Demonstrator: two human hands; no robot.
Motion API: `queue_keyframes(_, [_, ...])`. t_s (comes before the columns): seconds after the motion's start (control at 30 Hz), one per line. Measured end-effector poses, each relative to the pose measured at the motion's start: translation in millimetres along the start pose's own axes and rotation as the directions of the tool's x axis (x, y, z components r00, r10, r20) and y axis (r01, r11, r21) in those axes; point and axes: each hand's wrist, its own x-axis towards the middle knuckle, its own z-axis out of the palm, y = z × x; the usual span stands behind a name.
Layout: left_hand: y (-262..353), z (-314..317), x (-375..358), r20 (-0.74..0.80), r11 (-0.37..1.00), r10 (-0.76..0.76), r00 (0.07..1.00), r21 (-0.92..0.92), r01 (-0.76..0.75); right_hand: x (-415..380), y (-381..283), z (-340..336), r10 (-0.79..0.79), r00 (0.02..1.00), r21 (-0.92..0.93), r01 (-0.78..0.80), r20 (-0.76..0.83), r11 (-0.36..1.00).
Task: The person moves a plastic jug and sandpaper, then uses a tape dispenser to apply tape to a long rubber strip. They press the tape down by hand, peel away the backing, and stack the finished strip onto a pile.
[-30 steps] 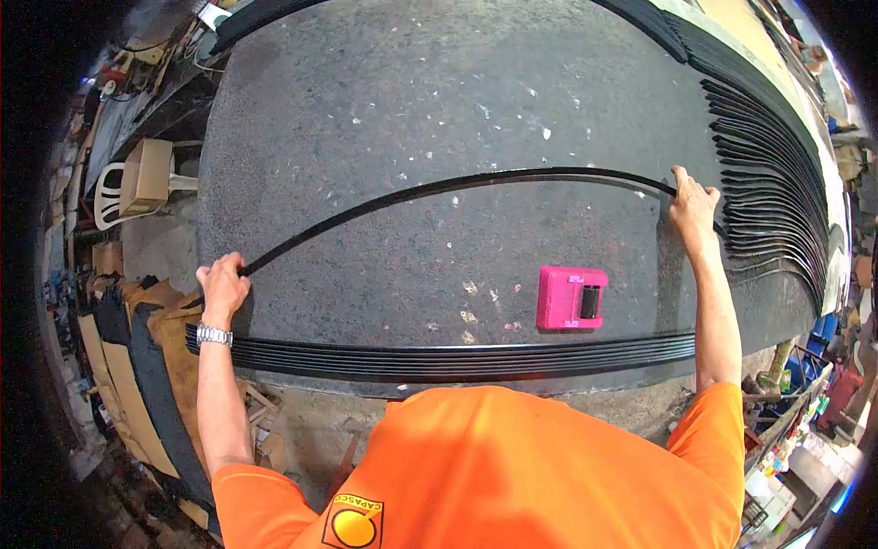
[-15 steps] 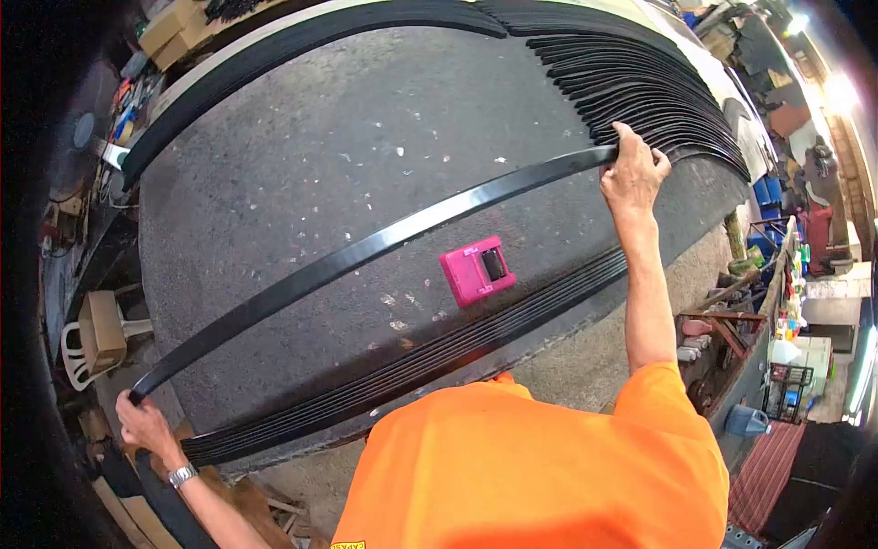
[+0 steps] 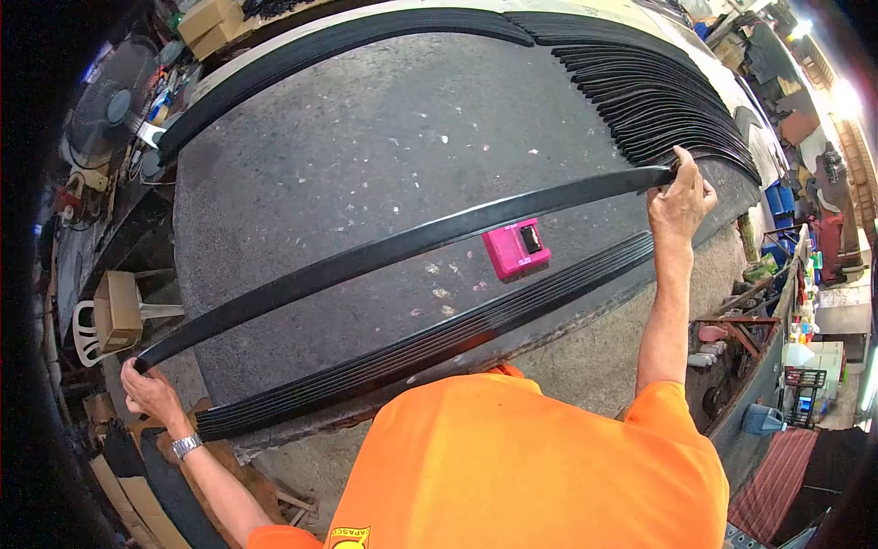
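Note:
A long, flat black strip (image 3: pixel 393 245) is stretched in a bow across the dark work table (image 3: pixel 347 146). My left hand (image 3: pixel 151 395), with a metal watch on its wrist, is closed on the strip's left end. The other end is pinched in my right hand (image 3: pixel 679 199), near a fanned row of black strips (image 3: pixel 654 105). A pink box with a black insert (image 3: pixel 514 249) lies on the table just below the held strip. Along the near edge rests a bundle of similar black strips (image 3: pixel 430 343).
More black strips (image 3: pixel 338 50) line the far edge. A fan (image 3: pixel 114 105) stands at far left, above a white chair (image 3: pixel 87 331) bearing a cardboard box (image 3: pixel 119 311). On the right, a cluttered bench (image 3: pixel 777 293) runs beside the table, with a watering can (image 3: pixel 764 419).
My right hand has moved right and slightly down, and the left end has risen a little. The strip's broad face now looks dull instead of shiny. The whole view has shifted somewhat.

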Motion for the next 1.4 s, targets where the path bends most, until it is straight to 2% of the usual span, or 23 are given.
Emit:
queue_keyframes(0.27, [-22.4,25.4,5.8,0.091,1.0,0.021,0.996,0.005,-0.021,-10.7,-34.1,-18.7,-0.013,0.999,-0.023,0.013,0.035,1.0])
queue_keyframes(0.47, [-19.2,48.8,20.5,0.08,0.996,0.087,0.993,-0.029,-0.085,-3.3,-46.4,-10.0,0.002,0.993,-0.019,0.0,0.115,1.0])
queue_keyframes(0.57, [-8.6,58.1,36.0,0.2,0.975,0.169,0.965,-0.175,-0.135,9.0,-44.0,17.2,-0.028,0.986,0.014,0.026,0.166,1.0])
queue_keyframes(0.6, [-6.1,62.7,43.7,0.239,0.943,0.246,0.939,-0.283,-0.175,16.0,-44.8,28.3,-0.029,0.977,0.042,0.021,0.21,0.999])
queue_keyframes(0.7, [17.3,71.1,65.8,0.399,0.922,0.316,0.861,-0.344,-0.179,40.2,-55.2,63.0,-0.077,0.891,0.06,0.056,0.447,0.997])
queue_keyframes(0.83, [56.4,91.9,80.2,0.483,0.902,0.381,0.789,-0.381,-0.202,33.4,-76.1,141.1,-0.206,0.795,0.131,0.159,0.571,0.978])
queue_keyframes(1.0, [88.3,118.6,70.5,0.628,0.927,0.364,0.688,-0.316,-0.202,17.1,-101.8,227.0,-0.271,0.726,0.174,0.208,0.633,0.963])
queue_keyframes(1.1, [102.8,122.2,58.2,0.717,0.941,0.338,0.61,-0.276,-0.197,8.0,-109.8,242.1,-0.277,0.691,0.179,0.211,0.668,0.961])
queue_keyframes(1.17, [109.7,119.9,51.7,0.724,0.942,0.335,0.603,-0.279,-0.189,0.1,-107.2,254.4,-0.284,0.659,0.163,0.24,0.697,0.957])
queue_keyframes(1.23, [115.5,114.5,48.5,0.732,0.947,0.315,0.605,-0.283,-0.15,-8.5,-103.8,259.2,-0.31,0.667,0.175,0.262,0.678,0.949])
queue_keyframes(1.27, [119.2,112.5,54.4,0.831,0.97,0.244,0.499,-0.215,-0.117,-11.9,-102.3,259.1,-0.322,0.671,0.182,0.273,0.667,0.945])
queue_keyframes(1.37, [164.9,84.9,58.3,0.647,0.925,0.348,0.679,-0.356,-0.134,-13.9,-100.2,248.8,-0.375,0.725,0.212,0.31,0.577,0.927])
queue_keyframes(1.4, [189.5,77.6,61.1,0.621,0.894,0.392,0.679,-0.43,-0.123,-14.3,-103.6,239.7,-0.381,0.763,0.217,0.313,0.522,0.924])
